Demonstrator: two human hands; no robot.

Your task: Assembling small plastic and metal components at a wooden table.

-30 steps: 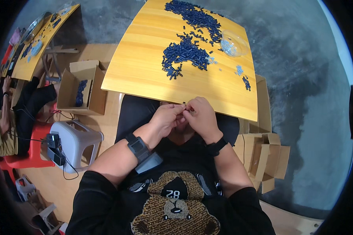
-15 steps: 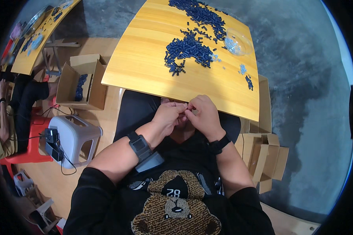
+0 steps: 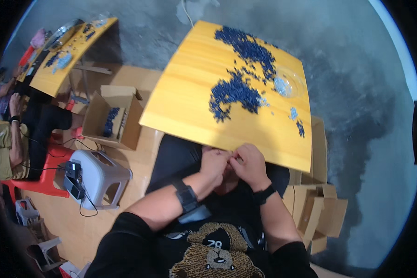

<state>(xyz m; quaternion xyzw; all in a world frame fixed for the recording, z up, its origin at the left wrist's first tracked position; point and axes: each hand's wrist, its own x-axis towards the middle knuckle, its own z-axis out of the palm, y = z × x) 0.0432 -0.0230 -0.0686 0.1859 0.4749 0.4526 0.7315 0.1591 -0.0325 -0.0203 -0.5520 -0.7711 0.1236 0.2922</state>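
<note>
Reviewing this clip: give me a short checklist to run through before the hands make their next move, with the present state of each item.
1. Both hands in view: ok; left hand and right hand meet at the near edge of the yellow wooden table.
2. Piece between the fingertips: cannot tell; too small to make out.
3. Supply: ok; pile of small dark blue pieces lies on the table.
4. Clear round dish: ok; sits beside the pile.
5. Open cardboard box on the floor, left: ok; holds blue pieces.
</note>
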